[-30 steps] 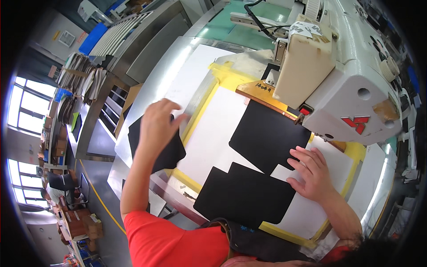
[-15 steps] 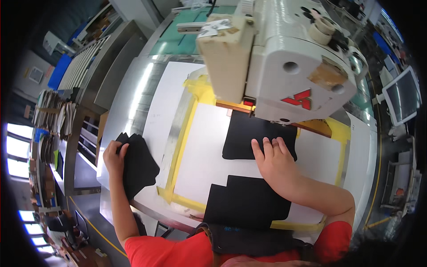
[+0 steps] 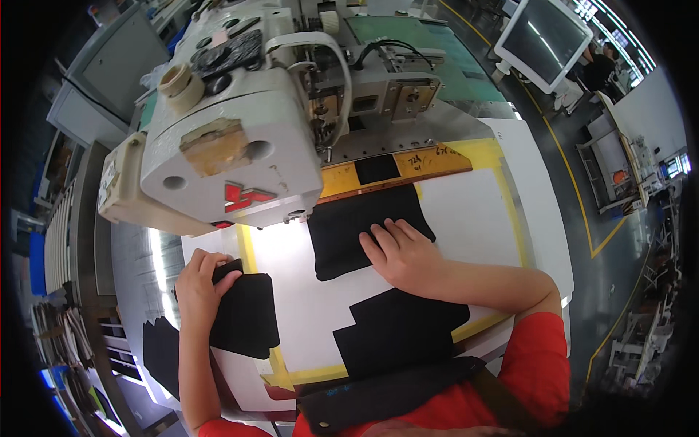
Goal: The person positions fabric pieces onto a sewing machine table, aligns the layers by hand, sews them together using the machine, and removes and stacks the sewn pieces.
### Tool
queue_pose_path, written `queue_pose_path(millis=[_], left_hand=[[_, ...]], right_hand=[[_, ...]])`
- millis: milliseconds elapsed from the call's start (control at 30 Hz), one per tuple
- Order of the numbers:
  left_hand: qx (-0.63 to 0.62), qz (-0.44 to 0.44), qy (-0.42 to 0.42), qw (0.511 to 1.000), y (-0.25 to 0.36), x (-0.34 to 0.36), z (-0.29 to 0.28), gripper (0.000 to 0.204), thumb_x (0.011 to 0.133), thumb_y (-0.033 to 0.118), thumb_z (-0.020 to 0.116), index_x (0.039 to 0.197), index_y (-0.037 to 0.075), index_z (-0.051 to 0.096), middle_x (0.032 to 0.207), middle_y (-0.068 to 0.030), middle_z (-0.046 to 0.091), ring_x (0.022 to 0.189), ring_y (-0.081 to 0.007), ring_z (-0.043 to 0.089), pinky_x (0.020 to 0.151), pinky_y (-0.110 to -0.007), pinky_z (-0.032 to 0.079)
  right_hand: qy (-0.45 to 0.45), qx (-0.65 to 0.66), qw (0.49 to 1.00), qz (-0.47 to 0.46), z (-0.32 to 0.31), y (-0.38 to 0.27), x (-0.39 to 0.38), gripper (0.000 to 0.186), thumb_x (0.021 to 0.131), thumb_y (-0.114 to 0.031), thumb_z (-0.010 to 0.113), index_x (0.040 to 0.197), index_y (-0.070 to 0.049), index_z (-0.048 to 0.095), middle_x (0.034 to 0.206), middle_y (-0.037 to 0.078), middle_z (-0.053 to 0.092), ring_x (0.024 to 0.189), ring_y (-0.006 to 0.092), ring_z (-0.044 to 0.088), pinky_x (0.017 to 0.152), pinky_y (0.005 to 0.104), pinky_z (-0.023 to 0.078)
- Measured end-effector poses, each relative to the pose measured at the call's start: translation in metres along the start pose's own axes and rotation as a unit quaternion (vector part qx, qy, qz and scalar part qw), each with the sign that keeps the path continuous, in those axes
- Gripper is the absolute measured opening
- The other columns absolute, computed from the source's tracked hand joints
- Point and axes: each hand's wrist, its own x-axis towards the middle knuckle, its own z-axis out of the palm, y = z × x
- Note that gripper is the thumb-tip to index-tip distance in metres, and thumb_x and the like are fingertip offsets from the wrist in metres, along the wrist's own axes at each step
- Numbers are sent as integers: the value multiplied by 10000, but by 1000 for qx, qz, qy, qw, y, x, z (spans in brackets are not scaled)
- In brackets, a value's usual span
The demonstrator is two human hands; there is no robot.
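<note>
My left hand point(image 3: 202, 288) pinches a black fabric panel point(image 3: 251, 317) by its upper edge, thumb in front. The panel hangs at the left of the white work surface point(image 3: 291, 320). Left of that forearm lie more black pieces point(image 3: 160, 353) with stepped edges, partly hidden by the arm. My right hand point(image 3: 408, 255) rests flat with extended fingers on another black fabric panel point(image 3: 338, 244), which lies on the surface beside the machine head point(image 3: 233, 160). Nearer to me lies a further black piece with a stepped edge point(image 3: 397, 339), partly overlapped by my right forearm.
A yellow clamp bar point(image 3: 429, 164) crosses just behind the panel under my right hand. Yellow tape point(image 3: 513, 211) frames the white surface. A monitor point(image 3: 542, 44) stands at the back right; shelving point(image 3: 73, 218) lines the left. Another person point(image 3: 601, 69) sits far off.
The view has turned to the right. My left hand has moved from the stack at the left, bringing one black panel inward. My right hand stays on its panel.
</note>
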Motion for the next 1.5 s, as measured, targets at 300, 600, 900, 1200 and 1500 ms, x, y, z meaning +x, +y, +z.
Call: queue_pose_path(millis=[300, 600, 900, 1200, 1500], left_hand=[[-155, -185, 75, 968, -41, -52, -52, 129, 864, 59, 646, 885, -33, 559, 818, -131, 604, 709, -293, 568, 680, -349, 453], [21, -234, -71, 969, -116, -123, -61, 403, 976, 307, 555, 1201, -24, 603, 1143, -255, 614, 1030, -383, 587, 902, -447, 466], [-159, -37, -97, 982, -110, -112, -49, 380, 962, 279, 584, 1205, -13, 608, 1135, -252, 619, 1016, -339, 605, 894, -449, 473], [-242, -52, -18, 969, -135, -115, -59, 364, 948, 251, 614, 1208, -2, 613, 1127, -250, 625, 1002, -295, 624, 887, -451, 480], [-487, 52, 26, 872, 37, -25, -61, 92, 782, 73, 701, 805, 25, 625, 696, -72, 617, 686, -156, 599, 614, -259, 443]], right_hand=[[86, 186, 929, 307, -110, 67, -42, 232, 713, -19, 686, 941, -39, 649, 811, 84, 646, 666, 229, 627, 600, 300, 481], [87, -373, 703, 599, -241, 169, -291, 301, 808, -232, 648, 1094, -140, 666, 968, 134, 690, 904, 350, 647, 767, 422, 516], [-37, -156, 664, 731, -132, 43, -458, 267, 813, -116, 615, 1067, -86, 689, 1001, 170, 686, 930, 365, 650, 814, 426, 510], [-334, -172, 570, 730, -171, 92, -455, 284, 881, -294, 586, 1069, -100, 676, 941, 156, 698, 874, 361, 666, 740, 464, 526], [71, 103, 964, 234, -80, 76, -74, 355, 778, -73, 714, 1124, -78, 631, 1034, 95, 649, 937, 294, 625, 797, 373, 501]])
